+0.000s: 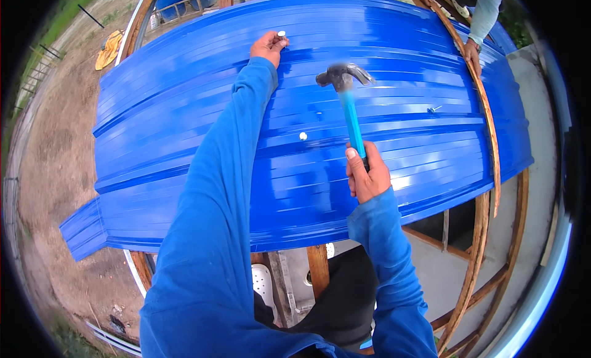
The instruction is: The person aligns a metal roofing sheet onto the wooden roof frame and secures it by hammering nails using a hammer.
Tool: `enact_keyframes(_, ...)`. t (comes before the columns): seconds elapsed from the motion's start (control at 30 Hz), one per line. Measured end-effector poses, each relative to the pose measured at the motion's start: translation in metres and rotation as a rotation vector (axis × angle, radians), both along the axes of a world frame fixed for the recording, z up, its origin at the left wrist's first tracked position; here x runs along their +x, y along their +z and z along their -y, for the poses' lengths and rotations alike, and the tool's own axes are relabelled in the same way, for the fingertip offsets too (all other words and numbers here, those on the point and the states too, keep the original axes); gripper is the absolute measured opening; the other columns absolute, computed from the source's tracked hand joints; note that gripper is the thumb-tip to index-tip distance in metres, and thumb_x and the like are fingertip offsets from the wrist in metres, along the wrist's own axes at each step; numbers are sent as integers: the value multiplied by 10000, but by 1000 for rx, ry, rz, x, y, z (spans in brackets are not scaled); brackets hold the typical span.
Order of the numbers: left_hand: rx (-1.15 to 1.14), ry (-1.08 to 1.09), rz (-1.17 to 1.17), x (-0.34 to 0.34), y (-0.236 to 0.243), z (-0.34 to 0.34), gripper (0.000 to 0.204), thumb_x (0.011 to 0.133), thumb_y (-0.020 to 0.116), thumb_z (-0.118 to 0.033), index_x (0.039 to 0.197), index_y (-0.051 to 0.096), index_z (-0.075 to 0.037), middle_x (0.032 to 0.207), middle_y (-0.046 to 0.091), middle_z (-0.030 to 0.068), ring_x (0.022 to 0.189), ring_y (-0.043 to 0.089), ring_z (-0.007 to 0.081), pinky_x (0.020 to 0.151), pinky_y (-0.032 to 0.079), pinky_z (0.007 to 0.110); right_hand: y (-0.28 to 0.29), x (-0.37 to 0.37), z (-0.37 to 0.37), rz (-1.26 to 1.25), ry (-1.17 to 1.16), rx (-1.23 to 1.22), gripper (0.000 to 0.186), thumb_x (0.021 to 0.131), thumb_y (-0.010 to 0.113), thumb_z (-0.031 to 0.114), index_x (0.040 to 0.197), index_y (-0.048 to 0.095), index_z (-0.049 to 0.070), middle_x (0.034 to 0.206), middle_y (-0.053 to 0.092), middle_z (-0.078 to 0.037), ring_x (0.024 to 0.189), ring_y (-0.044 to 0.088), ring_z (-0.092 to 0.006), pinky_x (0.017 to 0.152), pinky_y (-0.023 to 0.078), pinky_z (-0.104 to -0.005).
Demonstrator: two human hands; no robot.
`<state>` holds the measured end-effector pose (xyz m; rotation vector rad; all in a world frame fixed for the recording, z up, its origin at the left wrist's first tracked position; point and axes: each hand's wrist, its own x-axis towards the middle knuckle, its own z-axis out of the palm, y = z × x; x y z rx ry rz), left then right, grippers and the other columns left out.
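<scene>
My left hand [268,49] pinches a roofing nail [281,35] at the far part of the blue corrugated metal sheet [203,130]. The pale, broad head of that nail shows above my fingers. In my right hand [370,178] is a claw hammer [351,118], gripped low on its turquoise handle. Its dark head is raised over the sheet, slightly blurred. Between my arms, a round white nail head [303,136] shows on the sheet, nearer to me than my left hand. Farther right, what look like loose nails [434,109] lie on the sheet.
A co-worker's hand [473,55] holds a long wooden strip [483,105] across the sheet's right side. Wooden beams [486,229] and open gaps lie at the near right. Below me are a white perforated shoe [263,284] and a wooden post [318,269]. Bare ground spreads left.
</scene>
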<state>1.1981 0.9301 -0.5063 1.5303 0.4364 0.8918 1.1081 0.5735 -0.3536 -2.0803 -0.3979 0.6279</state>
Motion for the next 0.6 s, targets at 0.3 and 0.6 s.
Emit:
enact_keyframes(0.3, -16, -21, 21, 3, -3, 0, 146, 842, 575, 91, 958, 607, 9, 885, 667, 74, 856, 626, 136, 817, 503, 260, 20, 45, -116, 322, 90, 78, 311, 923, 535, 314, 1109, 505, 66, 703, 623, -162, 655, 624, -358, 607, 470, -467)
enact_keyframes(0.6, -11, 18, -29, 3, -1, 5, 138, 843, 599, 58, 966, 624, 1, 877, 670, 63, 841, 622, 129, 809, 501, 258, -2, 66, -143, 448, 223, -340, 348, 937, 482, 375, 1103, 454, 70, 802, 647, -205, 798, 615, -447, 698, 469, -523)
